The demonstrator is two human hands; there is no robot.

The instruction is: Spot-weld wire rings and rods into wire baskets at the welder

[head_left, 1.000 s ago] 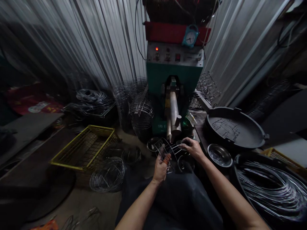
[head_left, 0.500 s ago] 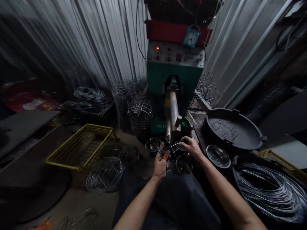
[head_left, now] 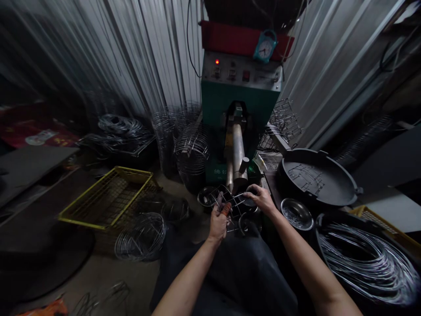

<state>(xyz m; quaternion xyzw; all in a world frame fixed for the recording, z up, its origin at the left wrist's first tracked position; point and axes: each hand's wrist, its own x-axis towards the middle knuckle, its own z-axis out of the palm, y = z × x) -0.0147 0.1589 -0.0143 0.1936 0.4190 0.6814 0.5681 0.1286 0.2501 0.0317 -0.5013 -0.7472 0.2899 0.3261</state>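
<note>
My left hand (head_left: 218,224) is closed around a small wire frame (head_left: 230,216) under the metal electrodes (head_left: 236,158) of a green machine (head_left: 217,105). Something orange (head_left: 226,209) shows at its fingers; whether it is a wrap or a handle I cannot tell. To the right, my right hand (head_left: 261,199) pinches a thin wire (head_left: 240,195) that lies across the frame near the electrode tip. Whether wire and tip touch is too dark to tell. Round metal bowls (head_left: 204,197) sit behind and below the frame, partly hidden by it.
A black pan (head_left: 320,175) holds thin wire pieces, with a steel bowl (head_left: 297,214) of small bits before it. Coiled wire (head_left: 371,263) fills a tub at right. On the left are a yellow basket (head_left: 107,197), a round wire basket (head_left: 141,237) and stacked wire cages (head_left: 190,149).
The camera view has shifted slightly. Both hands stay at the electrode tip with the wire frame and thin wire; their grips look the same.
</note>
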